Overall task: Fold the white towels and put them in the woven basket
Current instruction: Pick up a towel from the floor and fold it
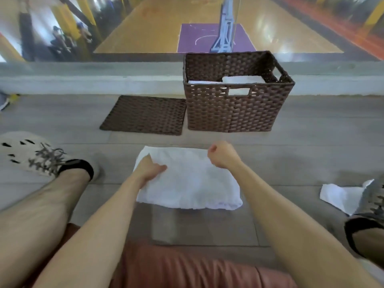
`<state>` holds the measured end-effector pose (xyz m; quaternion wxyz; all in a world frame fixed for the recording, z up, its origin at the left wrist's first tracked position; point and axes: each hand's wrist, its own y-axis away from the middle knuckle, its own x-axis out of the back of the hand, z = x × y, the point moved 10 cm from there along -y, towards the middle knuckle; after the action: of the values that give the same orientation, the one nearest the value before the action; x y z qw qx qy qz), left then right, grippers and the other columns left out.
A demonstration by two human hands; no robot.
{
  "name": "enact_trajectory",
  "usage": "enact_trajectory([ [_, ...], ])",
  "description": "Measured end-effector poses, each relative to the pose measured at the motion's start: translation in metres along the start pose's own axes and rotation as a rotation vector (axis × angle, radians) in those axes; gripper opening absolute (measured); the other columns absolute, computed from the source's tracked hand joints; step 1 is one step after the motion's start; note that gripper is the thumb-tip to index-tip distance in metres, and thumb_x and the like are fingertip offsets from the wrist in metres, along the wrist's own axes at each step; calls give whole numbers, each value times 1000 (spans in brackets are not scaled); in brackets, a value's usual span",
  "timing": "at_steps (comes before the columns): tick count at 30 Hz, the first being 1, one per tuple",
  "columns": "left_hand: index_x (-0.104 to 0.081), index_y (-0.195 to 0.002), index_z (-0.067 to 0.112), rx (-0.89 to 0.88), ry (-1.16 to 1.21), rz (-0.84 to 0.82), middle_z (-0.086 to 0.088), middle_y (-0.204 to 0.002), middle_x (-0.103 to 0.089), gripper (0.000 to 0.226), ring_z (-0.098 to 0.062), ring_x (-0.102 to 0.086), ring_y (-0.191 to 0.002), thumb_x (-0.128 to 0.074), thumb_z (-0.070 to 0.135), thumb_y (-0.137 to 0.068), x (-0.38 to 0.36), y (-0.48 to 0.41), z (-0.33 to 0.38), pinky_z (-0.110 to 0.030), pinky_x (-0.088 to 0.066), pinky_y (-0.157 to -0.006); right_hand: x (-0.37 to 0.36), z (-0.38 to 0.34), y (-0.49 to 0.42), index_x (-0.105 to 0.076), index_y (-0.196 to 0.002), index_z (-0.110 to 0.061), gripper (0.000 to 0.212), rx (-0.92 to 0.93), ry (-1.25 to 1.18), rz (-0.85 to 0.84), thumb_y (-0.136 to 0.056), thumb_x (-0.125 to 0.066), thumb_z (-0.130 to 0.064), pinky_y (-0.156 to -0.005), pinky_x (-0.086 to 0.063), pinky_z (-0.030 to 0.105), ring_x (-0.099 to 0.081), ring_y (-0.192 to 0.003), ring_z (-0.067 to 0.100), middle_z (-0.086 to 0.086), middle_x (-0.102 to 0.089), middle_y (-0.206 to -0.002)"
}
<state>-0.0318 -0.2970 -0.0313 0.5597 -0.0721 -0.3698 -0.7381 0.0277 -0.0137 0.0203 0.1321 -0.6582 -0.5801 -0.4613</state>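
Observation:
A white towel [191, 181], folded into a rough rectangle, lies on the grey floor in front of me. My left hand [150, 168] rests flat on its left part, fingers stretched toward the far left corner. My right hand [222, 154] is curled at the towel's far right edge; whether it pinches the cloth is hidden. Straight behind the towel stands the brown woven basket [230, 115], and folded white towels [241, 80] lie inside it. Another white towel [342, 195] lies crumpled on the floor at the right, partly under my shoe.
The flat woven lid [145, 115] lies on the floor left of the basket. My left shoe [41, 155] and right shoe [372, 202] flank the towel. A low ledge [93, 82] with a glass pane runs behind the basket. A reddish cushion [187, 269] is under me.

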Motion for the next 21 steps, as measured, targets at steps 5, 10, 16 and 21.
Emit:
enact_trajectory([
  [5,-57,-145,32,-233,86,19,10,-126,-68,47,-14,-66,-113,-72,23,-101,48,-18,20,-35,-52,-98,-2,78,-2,-51,-147,-10,75,-191,-44,279,-93,-70,-59,-94,-53,43,-61,-125,34,11,-61,-141],
  [10,-65,-94,11,118,-181,177,-11,-98,-71,11,-32,-67,-90,-73,18,-90,59,-71,-80,-43,-59,-83,-58,133,-17,-56,-135,0,119,-417,26,50,-67,-60,-98,-59,-47,34,-69,-92,29,11,-72,-114],
  [16,-60,-85,8,132,-144,194,-7,-80,-62,12,-31,-58,-82,-63,13,-96,44,-73,-97,-36,-42,-73,-73,142,-28,-63,-89,-9,59,-432,-116,29,-76,-88,-61,-57,-49,34,-64,-70,20,2,-68,-82],
  [21,-58,-81,13,40,-76,102,-3,-78,-63,18,-28,-61,-74,-67,16,-96,6,-67,-72,-29,-47,-58,-18,163,-25,-75,-111,-9,42,-377,-349,208,-80,-89,-35,-79,-58,38,-71,-88,25,2,-75,-96],
])
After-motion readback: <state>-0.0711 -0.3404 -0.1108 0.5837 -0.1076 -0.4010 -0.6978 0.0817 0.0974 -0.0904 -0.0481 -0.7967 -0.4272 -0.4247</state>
